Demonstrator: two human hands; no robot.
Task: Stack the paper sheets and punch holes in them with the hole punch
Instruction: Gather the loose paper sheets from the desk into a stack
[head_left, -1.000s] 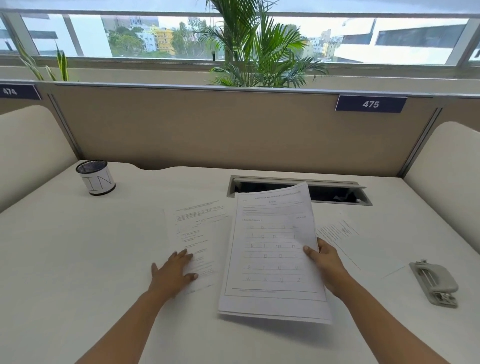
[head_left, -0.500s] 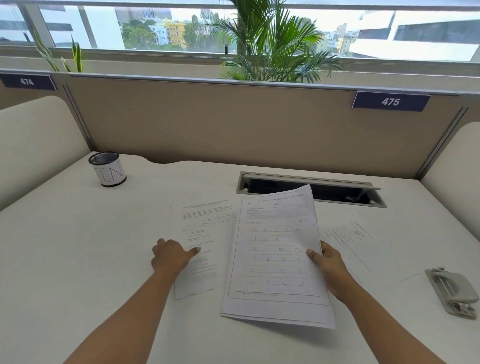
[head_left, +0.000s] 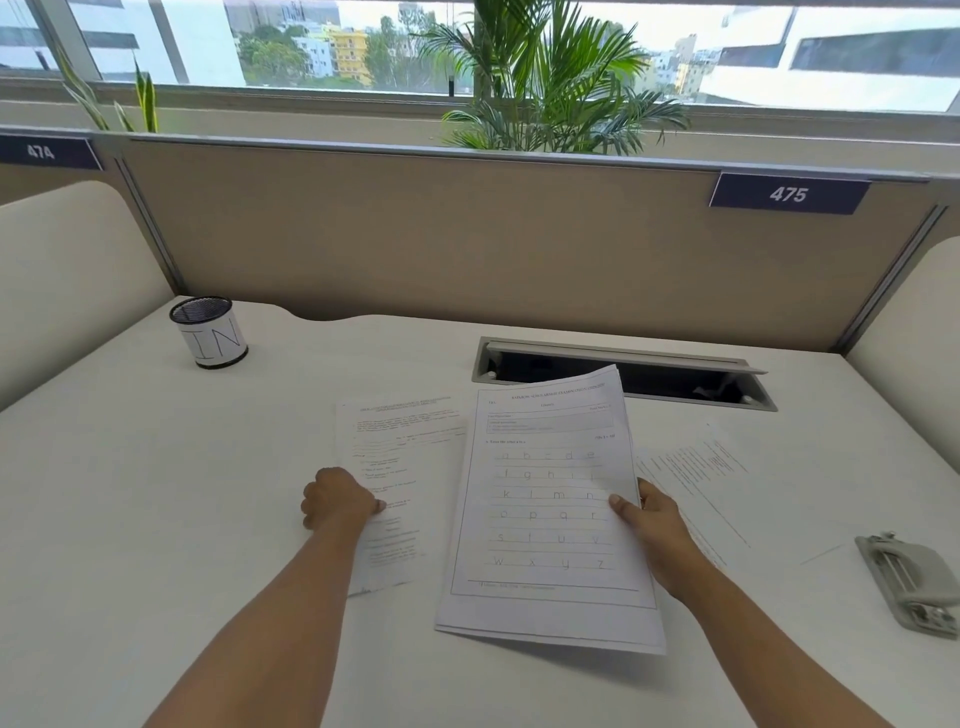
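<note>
1. The stack of sheets is pinched at its right edge by the right hand, thumb on top, and held raised over the tabletop.
2. The loose sheet is laid flat just left of the stack, long axis parallel to it. Its left edge is taken in the curled grip of the left hand, the nearer one.
3. A rightward move onto the stack is judged to be called for.
4. A third sheet and the hole punch are left farther right, and bare tabletop is left in front.
</note>
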